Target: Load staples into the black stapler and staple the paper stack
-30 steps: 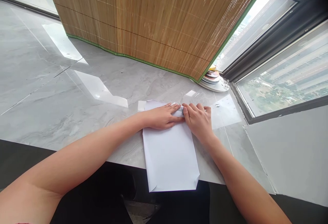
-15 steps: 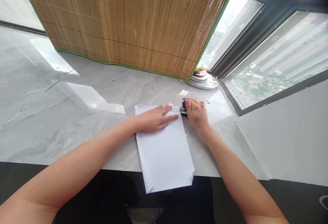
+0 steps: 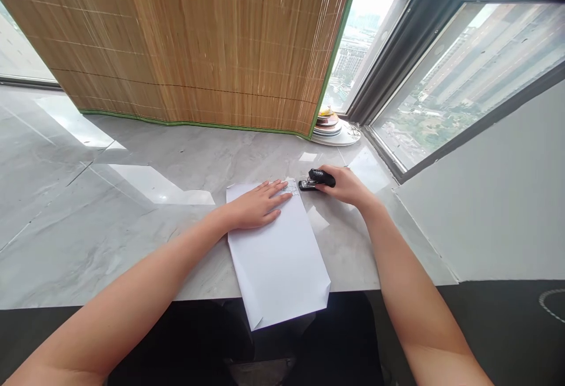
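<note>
Gripping the stapler (image 3: 316,178), right hand (image 3: 346,185) sits beside the paper edge (image 3: 309,232).

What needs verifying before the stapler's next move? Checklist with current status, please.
1. Left hand flat on the white paper: ok.
2. Right hand gripping the black stapler: ok.
3. Stapler mouth open, top arm raised off its base: ok.
4. Paper fully supported by the counter: not ok, its near end sticks out past the edge.
5. Gap between stapler nose and the paper's right edge: cannot tell, too close to call.
6. Stapler loaded: cannot tell, inside not visible.
</note>
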Motion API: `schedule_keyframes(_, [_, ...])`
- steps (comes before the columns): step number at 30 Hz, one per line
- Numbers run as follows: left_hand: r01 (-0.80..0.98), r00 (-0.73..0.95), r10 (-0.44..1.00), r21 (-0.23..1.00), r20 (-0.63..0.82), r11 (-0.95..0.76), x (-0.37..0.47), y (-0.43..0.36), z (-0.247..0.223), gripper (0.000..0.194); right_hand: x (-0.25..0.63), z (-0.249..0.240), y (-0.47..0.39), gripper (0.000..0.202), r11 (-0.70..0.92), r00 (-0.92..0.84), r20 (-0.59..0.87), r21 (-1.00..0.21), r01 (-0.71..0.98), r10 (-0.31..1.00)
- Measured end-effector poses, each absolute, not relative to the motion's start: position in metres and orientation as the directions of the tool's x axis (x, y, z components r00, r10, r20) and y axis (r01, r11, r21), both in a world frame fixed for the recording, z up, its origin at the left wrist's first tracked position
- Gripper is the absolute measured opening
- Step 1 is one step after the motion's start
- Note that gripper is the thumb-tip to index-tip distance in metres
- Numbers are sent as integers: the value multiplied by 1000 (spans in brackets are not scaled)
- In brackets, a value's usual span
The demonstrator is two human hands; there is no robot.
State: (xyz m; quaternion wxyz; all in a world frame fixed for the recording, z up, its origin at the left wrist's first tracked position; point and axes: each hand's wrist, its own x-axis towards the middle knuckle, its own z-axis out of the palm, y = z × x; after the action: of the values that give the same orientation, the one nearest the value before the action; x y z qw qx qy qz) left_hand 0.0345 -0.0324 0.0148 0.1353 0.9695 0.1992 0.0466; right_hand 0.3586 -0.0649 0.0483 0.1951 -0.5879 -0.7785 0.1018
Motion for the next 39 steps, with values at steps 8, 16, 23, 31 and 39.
schedule_keyframes(8, [395,895,442,343,68,-852,33,-31,13,60,325,42,-63,30,96,133,367,-543,834,920])
schedule_keyframes(16, [277,712,577,595,399,-754,32,-23,24,34,301,38,-70,36,158,247,325,-840,518,913])
schedule_keyframes(23, [284,71,789,746,610,-602,23,2,14,15,264,49,-92,29,249,-28,294,-754,608,955])
schedule_keyframes(31, [198,-36,854,841,519,-503,19,9,13,22,242,40,-99,34,415,-377,228,-724,551,898])
schedule_keyframes(39, [33,-159,915,929,370,-369,7,28,7,14,259,44,-87,44,314,-495,36,-812,492,868])
